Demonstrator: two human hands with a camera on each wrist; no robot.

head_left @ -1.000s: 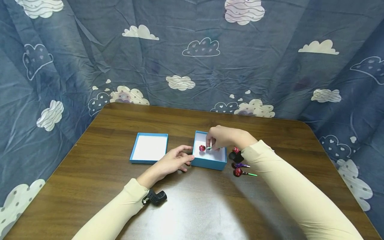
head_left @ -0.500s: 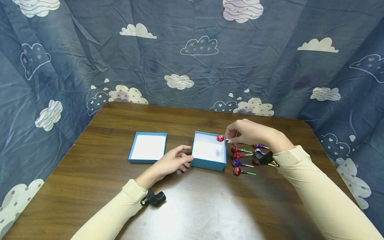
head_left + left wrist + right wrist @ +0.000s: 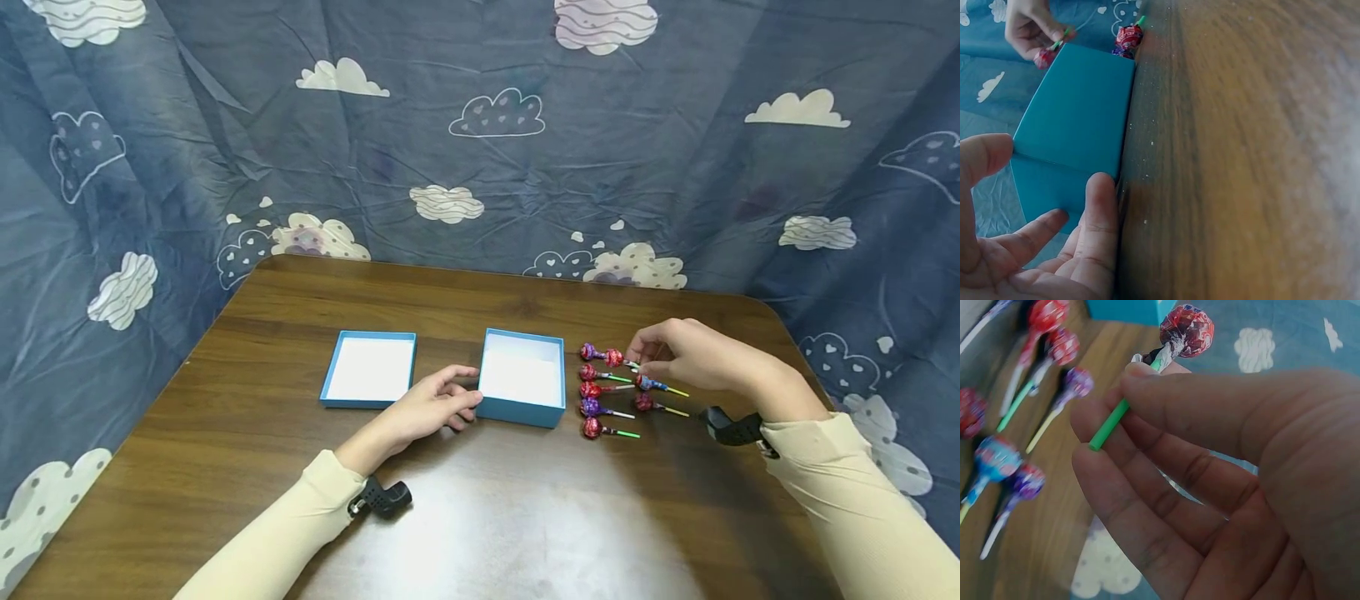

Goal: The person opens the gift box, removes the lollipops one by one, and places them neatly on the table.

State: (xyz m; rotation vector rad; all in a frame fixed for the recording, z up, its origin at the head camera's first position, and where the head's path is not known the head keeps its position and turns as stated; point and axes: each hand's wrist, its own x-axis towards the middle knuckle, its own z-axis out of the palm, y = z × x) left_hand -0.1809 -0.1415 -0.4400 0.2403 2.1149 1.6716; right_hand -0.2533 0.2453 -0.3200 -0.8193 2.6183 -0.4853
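Observation:
My right hand (image 3: 693,358) pinches a red-wrapped lollipop (image 3: 1188,330) by its green stick (image 3: 1110,425), thumb against fingertips. In the head view it is over the far end of the lollipops to the right of the box. My left hand (image 3: 427,408) touches the left side of an uncovered blue box (image 3: 521,411) with its white interior showing. In the left wrist view, its thumb and fingers lie loosely extended against the blue wall (image 3: 1085,103). Beside the box lie a red lollipop (image 3: 592,428), a purple one (image 3: 591,407) and a blue one (image 3: 647,382).
Left of the box lies its shallow blue lid (image 3: 371,369), white inside facing up. More lollipops, including a dark red one (image 3: 644,402), lie in rough columns on the brown wooden table (image 3: 480,500). A blue cloud-patterned cloth (image 3: 420,150) hangs behind.
My right hand has lifted the red lollipop out of the box and carried it rightward to the other lollipops, uncovering them. My left hand stays at the box.

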